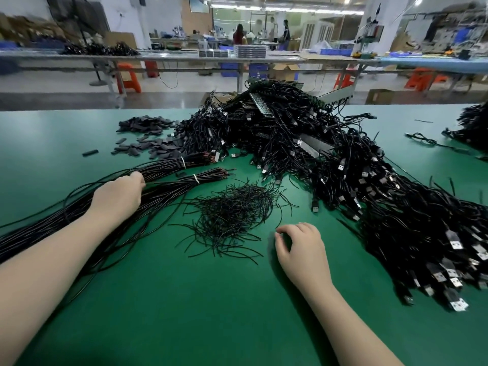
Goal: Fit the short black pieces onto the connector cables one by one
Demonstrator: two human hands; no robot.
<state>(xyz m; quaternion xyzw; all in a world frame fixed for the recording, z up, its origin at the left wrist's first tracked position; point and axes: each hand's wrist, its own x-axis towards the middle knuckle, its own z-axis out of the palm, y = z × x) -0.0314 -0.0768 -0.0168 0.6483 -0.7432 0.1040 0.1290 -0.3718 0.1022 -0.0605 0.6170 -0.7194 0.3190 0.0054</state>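
Observation:
My left hand point(118, 196) lies on top of a long bundle of black cables point(169, 186) at the left, its fingers curled down into the strands and hidden behind the hand. Two such bundles are tied with white bands, and their bare copper ends point(206, 155) point away from me. A loose pile of thin short black pieces point(232, 215) sits at the middle of the green mat point(184, 313). Just right of that pile is my right hand point(301, 247), fingers loosely curled, fingertips on the mat, with nothing seen in it.
A big heap of black USB connector cables point(343, 167) fills the right and far middle. Flat black sleeve pieces point(148, 128) are scattered at the far left. Another cable pile point(472, 128) sits at the right edge. Work benches and people stand beyond the table.

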